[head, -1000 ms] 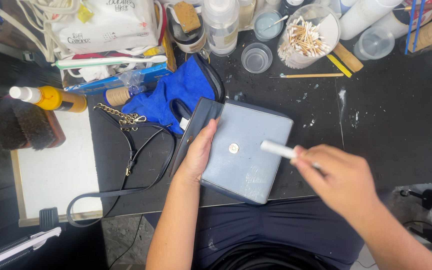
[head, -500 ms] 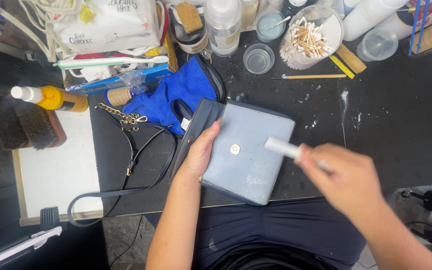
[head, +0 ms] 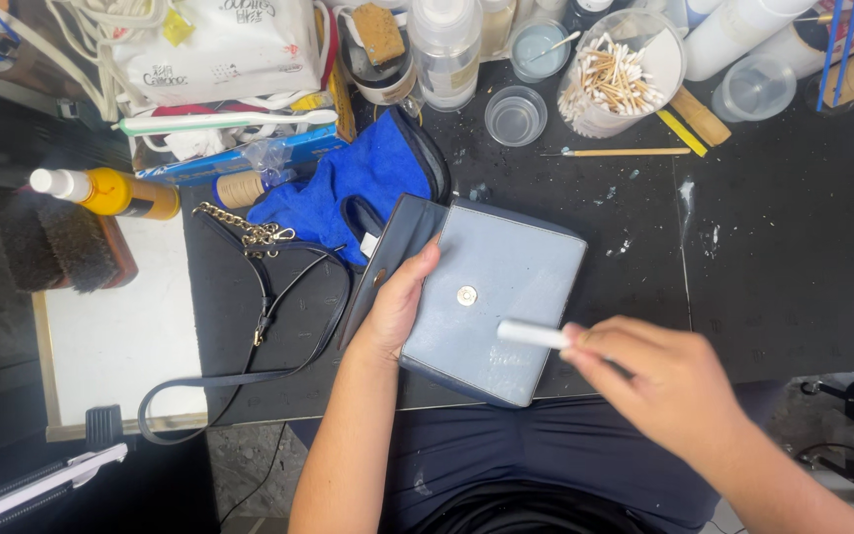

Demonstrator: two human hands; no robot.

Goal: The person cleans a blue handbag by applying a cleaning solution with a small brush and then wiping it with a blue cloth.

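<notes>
Repair or cleaning workshop: stained black bench (head: 763,257), cotton swabs in a jar (head: 613,79), bottles, brush (head: 56,242) at left edge.

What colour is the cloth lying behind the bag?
Bright blue: the cloth lies bunched just behind the grey-blue bag, seen in the head view.

Two bare forearms rising from the bottom of the frame, no sleeves, no watch or rings showing. Left hand (head: 399,309) and right hand (head: 666,381) both ungloved. Dark navy garment across the lap, bottom centre (gathered into soft folds), with a black band beneath.
</notes>
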